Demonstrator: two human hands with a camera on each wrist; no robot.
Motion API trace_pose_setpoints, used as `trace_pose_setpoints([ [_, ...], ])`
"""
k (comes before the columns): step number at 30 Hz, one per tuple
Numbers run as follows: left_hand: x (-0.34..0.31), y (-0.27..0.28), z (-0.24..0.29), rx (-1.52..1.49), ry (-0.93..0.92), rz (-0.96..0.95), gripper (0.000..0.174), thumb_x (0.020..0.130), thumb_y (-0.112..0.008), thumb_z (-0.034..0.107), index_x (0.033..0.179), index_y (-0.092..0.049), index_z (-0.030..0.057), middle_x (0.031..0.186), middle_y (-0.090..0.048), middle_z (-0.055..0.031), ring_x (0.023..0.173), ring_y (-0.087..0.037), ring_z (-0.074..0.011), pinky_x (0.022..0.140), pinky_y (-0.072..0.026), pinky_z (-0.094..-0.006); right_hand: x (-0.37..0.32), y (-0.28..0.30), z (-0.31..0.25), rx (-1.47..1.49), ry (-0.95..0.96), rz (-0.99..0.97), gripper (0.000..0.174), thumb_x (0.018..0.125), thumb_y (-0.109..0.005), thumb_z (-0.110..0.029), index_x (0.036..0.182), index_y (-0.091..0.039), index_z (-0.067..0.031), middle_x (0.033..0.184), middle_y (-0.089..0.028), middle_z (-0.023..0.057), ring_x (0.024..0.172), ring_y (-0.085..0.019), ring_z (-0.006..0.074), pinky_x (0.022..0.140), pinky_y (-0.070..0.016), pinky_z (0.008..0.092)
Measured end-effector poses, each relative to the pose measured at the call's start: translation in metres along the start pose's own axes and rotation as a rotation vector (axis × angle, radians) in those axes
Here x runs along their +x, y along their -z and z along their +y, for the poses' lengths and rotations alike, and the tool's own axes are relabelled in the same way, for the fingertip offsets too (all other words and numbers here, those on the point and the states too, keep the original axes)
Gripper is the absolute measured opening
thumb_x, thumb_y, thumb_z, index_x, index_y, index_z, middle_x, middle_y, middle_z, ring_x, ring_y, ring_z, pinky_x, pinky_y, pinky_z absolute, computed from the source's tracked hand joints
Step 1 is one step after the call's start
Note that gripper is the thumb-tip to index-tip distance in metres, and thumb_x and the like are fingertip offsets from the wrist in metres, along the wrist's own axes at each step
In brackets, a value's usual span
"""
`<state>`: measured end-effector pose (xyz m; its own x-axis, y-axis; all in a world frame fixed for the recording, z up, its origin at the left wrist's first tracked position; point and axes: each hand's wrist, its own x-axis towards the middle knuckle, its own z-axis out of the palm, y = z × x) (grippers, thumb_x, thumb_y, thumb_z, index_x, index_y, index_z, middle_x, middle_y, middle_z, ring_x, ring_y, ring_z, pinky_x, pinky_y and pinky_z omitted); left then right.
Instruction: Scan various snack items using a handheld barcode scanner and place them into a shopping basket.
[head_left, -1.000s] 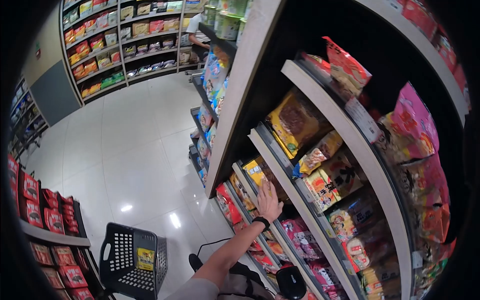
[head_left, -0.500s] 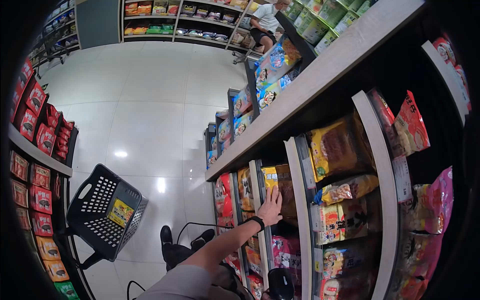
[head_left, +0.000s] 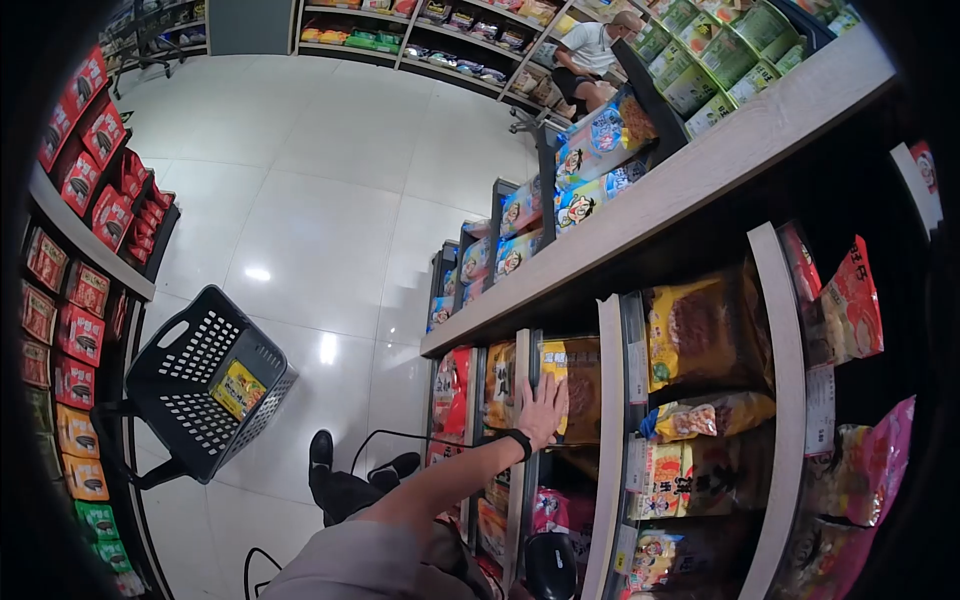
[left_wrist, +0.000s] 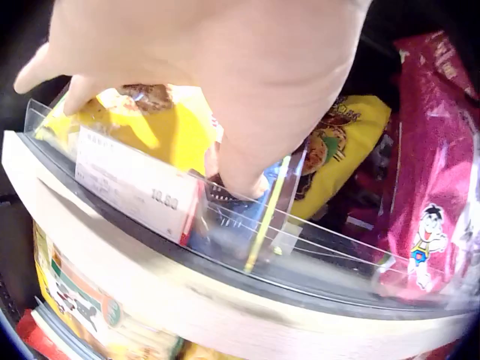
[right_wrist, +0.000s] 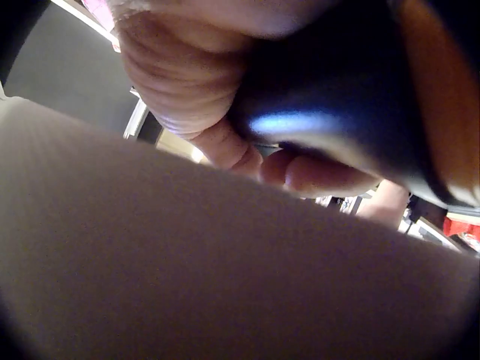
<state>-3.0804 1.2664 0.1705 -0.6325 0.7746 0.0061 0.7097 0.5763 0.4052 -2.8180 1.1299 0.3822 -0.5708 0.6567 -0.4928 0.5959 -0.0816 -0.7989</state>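
My left hand reaches onto a shelf on the right, its fingers spread over a yellow-and-brown snack packet. In the left wrist view the palm covers part of a yellow packet, and the thumb points down just behind the clear shelf guard. My right hand is close to my body, beside a grey sleeve or shirt that blocks much of its view. Its fingers curl round a smooth black rounded object; that object also shows at the bottom of the head view.
A dark shopping basket with a yellow packet inside stands on the tiled floor. Red packets fill the left shelf. A black cable crosses near my feet. A seated person is at the back.
The head view has turned, bringing the basket and feet more fully into sight. My left hand stays at the same packet, with its fingers a little more spread.
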Motion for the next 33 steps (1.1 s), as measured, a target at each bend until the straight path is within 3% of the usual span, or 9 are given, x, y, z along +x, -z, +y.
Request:
trace_pose_setpoints([
  [4,-0.02,0.02,0.003,-0.243,-0.064,0.083,0.116,0.064,-0.08,0.049,0.148,-0.016,0.0,0.15,-0.02,-0.0298,0.141,-0.016,-0.0442,0.105,-0.0199,-0.0679,0.0,0.006,0.002,-0.035,0.048,0.016,0.012,0.083,-0.072,-0.011,0.084,-0.062,-0.0047,0.059,-0.054,0.0004,0.046,-0.048,0.0095,0.041,-0.0345,0.0253],
  [10,0.002,0.037,0.021,-0.218,-0.106,0.006,0.055,0.061,-0.072,0.029,0.106,-0.068,-0.0021,0.143,-0.032,-0.0296,0.14,-0.013,-0.0496,0.105,-0.0192,-0.0701,0.0,0.007,0.012,-0.061,0.05,0.096,0.012,0.082,-0.073,-0.01,0.085,-0.063,-0.0047,0.06,-0.055,0.0007,0.046,-0.049,0.0094,0.041,-0.0357,0.0256],
  [17,-0.035,-0.005,-0.021,-0.279,-0.079,0.083,0.09,0.078,-0.07,0.039,0.143,-0.025,-0.0025,0.148,-0.026,-0.0243,0.142,-0.018,-0.0369,0.108,-0.0218,-0.0619,0.003,-0.001,0.018,-0.053,0.093,0.095,0.015,0.08,-0.074,-0.009,0.088,-0.063,-0.0042,0.062,-0.057,0.001,0.047,-0.05,0.0093,0.042,-0.0382,0.026],
  [20,-0.092,-0.016,-0.082,-0.324,-0.027,0.204,0.067,0.079,-0.067,0.025,0.132,-0.04,-0.0056,0.136,-0.04,-0.0257,0.131,-0.035,-0.0395,0.107,-0.0303,-0.052,0.014,-0.023,0.003,0.006,0.07,0.033,0.021,0.078,-0.077,-0.011,0.091,-0.063,-0.0029,0.068,-0.059,0.0008,0.048,-0.05,0.0091,0.043,-0.0407,0.0267],
  [23,-0.166,-0.022,-0.184,-0.373,0.184,0.221,0.059,0.077,-0.066,0.019,0.125,-0.045,-0.0058,0.129,-0.047,-0.0254,0.122,-0.044,-0.0396,0.103,-0.0358,-0.0475,0.043,-0.049,0.021,0.062,0.311,-0.004,0.028,0.077,-0.08,-0.016,0.093,-0.063,-0.0015,0.072,-0.058,0.0007,0.05,-0.05,0.0081,0.043,-0.0404,0.0283],
  [24,-0.199,-0.018,-0.222,-0.265,0.274,0.228,0.055,0.077,-0.066,0.019,0.123,-0.047,-0.0055,0.128,-0.048,-0.0253,0.119,-0.047,-0.0393,0.101,-0.038,-0.0465,0.067,-0.042,0.074,0.18,-0.016,-0.185,0.024,0.08,-0.078,-0.018,0.089,-0.062,-0.0028,0.066,-0.056,-0.0005,0.046,-0.047,0.0074,0.04,-0.0367,0.0274],
  [28,-0.327,-0.033,-0.335,-0.248,1.129,-0.214,0.049,0.079,-0.065,0.027,0.12,-0.054,0.002,0.124,-0.056,-0.0213,0.116,-0.055,-0.035,0.096,-0.0462,-0.0452,0.076,-0.059,0.03,-0.108,-0.087,-0.184,0.018,0.085,-0.072,-0.02,0.083,-0.061,-0.0063,0.055,-0.049,-0.0038,0.041,-0.042,0.0063,0.036,-0.0312,0.0253],
  [30,-0.389,-0.018,-0.375,-0.411,1.547,-0.276,0.045,0.082,-0.062,0.026,0.121,-0.059,0.0044,0.125,-0.059,-0.0192,0.116,-0.058,-0.031,0.097,-0.0475,-0.042,0.102,-0.07,0.057,-0.299,0.144,-0.219,0.017,0.085,-0.071,-0.019,0.087,-0.06,-0.0061,0.053,-0.047,-0.0049,0.04,-0.041,0.0056,0.036,-0.0308,0.0247],
  [33,-0.455,-0.005,-0.409,-0.438,1.632,-0.171,0.047,0.082,-0.065,0.034,0.118,-0.062,0.0053,0.124,-0.06,-0.0177,0.115,-0.059,-0.0304,0.095,-0.0489,-0.0401,0.114,-0.1,0.048,-0.406,0.461,-0.235,0.025,0.083,-0.072,-0.016,0.1,-0.06,-0.0027,0.073,-0.059,0.0016,0.051,-0.052,0.0103,0.045,-0.0428,0.0256],
])
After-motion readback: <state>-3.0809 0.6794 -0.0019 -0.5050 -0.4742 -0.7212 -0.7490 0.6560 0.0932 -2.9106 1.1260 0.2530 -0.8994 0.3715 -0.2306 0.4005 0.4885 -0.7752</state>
